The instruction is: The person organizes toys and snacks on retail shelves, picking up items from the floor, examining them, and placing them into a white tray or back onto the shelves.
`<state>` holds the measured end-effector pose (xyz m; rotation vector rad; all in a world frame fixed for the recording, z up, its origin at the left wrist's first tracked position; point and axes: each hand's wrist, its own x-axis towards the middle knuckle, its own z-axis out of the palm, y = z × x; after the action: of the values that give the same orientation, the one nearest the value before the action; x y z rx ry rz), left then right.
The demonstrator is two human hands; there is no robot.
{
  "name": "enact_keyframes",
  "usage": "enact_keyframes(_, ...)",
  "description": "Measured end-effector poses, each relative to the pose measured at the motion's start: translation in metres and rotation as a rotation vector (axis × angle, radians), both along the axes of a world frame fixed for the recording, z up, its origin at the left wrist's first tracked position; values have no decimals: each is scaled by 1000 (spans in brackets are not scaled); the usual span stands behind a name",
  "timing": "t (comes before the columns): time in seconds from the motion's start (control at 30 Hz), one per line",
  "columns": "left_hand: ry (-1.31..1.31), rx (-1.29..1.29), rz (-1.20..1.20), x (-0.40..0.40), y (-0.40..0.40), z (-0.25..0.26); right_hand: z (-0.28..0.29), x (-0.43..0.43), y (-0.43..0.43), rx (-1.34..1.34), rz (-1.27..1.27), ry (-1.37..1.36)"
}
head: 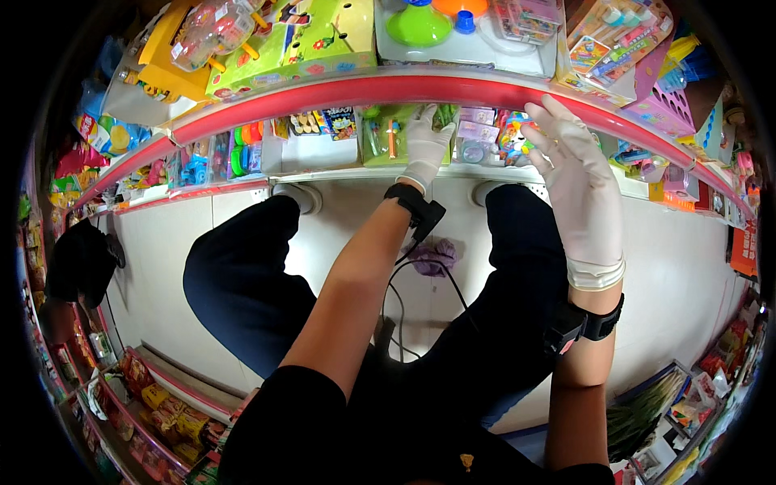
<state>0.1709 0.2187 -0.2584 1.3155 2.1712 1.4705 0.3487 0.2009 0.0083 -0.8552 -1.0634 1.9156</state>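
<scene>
My left hand (424,144), in a white glove, reaches into a light green open box (374,156) on the lower shelf. Its fingertips lie by green items (445,115) at the back; whether they grip anything is unclear. An orange stick-shaped item (392,138) rests in the same box, left of the hand. My right hand (579,176), also gloved, is raised in front of the shelf with fingers apart and nothing in it. Its fingertips overlap the red shelf-edge strip (448,90); contact cannot be told. Small purple boxes (477,124) sit between the hands.
A white tray (312,154) stands left of the green box. Above, the upper shelf carries a bright green game box (297,60) and a toy carton (467,63). Purple crumpled plastic (433,257) and a black cable (394,282) lie between my knees. Another person (82,264) is at far left.
</scene>
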Motion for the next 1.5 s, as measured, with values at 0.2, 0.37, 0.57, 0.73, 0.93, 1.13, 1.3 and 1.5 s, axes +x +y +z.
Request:
enact_keyframes(0.2,-7,68,11,3,5,-6,2,-2,0,10,2,-31)
enact_keyframes(0.37,-80,-74,131,-2,4,-31,1,-6,-2,47,1,-39)
enact_keyframes(0.57,-349,74,173,-13,18,-43,0,-5,-1,57,2,-15)
enact_keyframes(0.73,-195,-61,216,-19,20,-29,0,-4,0,54,4,2)
enact_keyframes(0.93,33,-78,291,-13,3,-6,2,-6,-2,61,-4,-4)
enact_keyframes(1.13,100,-134,207,-2,-9,-6,3,-7,-2,64,-4,-22)
enact_keyframes(1.3,-45,-365,150,5,-4,6,0,-6,-1,54,-8,-6)
enact_keyframes(1.5,-28,-426,219,4,8,10,1,-8,0,38,-13,-13)
